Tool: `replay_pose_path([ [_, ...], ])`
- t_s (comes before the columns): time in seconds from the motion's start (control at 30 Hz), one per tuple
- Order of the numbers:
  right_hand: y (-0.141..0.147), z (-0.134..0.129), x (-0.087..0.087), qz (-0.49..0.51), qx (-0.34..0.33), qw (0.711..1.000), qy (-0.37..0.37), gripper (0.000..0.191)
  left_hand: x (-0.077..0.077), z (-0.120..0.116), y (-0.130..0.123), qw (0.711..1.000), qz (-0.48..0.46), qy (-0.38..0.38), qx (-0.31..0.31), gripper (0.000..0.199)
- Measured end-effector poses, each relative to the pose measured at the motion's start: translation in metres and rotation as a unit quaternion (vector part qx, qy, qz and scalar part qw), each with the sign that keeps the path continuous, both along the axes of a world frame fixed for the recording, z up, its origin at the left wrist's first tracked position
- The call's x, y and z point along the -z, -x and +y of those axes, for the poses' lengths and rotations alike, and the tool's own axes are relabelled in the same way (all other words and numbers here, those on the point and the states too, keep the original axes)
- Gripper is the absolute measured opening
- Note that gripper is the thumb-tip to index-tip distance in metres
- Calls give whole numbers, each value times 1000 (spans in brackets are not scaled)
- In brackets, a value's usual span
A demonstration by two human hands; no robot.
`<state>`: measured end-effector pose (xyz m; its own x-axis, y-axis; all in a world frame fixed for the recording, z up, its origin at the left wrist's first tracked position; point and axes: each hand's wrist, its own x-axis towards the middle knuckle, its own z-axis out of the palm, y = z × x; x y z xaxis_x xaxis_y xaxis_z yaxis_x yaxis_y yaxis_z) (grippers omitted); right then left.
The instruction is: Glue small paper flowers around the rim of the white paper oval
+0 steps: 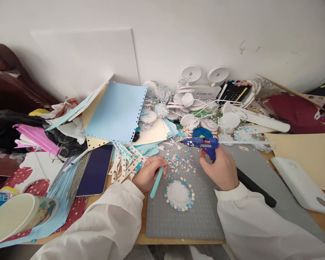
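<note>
a white disc [178, 193] rimmed with pale and blue stars lies flat on the near part of the gridded grey mat [165, 225], between our forearms, with neither hand touching it. just beyond it are loose little stars [182, 162]. to the left, the fingers of our left hand [150, 171] are curled nearly together, pinching the upper end of a turquoise stick [157, 182] that slants towards us. to the right, our right hand [222, 168] is wrapped around the handle of a blue glue gun [203, 142], its nozzle pointing left over the far part of the mat.

we judge the step in hand to be gluing, with gun and stick both held ready; we cannot tell whether glue is coming out. the next move would seem to call for a steady nozzle at a chosen spot, and the stick kept clear of the loose stars.

farther out, more white discs [188, 99] crowd the far side of the bench [157, 241], a blue sheet [115, 112] leans far left, and a phone [94, 171] lies left of our left hand.
</note>
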<state>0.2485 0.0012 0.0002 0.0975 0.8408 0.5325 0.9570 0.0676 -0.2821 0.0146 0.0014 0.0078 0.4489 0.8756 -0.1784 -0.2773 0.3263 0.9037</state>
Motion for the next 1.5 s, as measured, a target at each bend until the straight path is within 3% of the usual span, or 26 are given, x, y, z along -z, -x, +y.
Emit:
replay_pose_path([
  [0.1,8,0,-7,91,-13,996,8,24,1,0,1,1000,11,-5,2,33],
  [0.27,11,-4,-1,229,8,971,64,31,4,1,2,999,33,-24,22,35],
  [0.43,8,-8,4,305,21,950,61,22,1,0,2,997,54,-35,33,35],
  [0.7,9,-15,7,265,-45,963,9,23,2,-1,3,996,72,-47,38,35],
  [1.1,16,-21,0,279,-28,960,11,22,1,0,4,994,81,-46,56,37],
  [1.5,8,-16,13,254,-61,965,-18,26,6,0,6,988,102,-66,91,33],
])
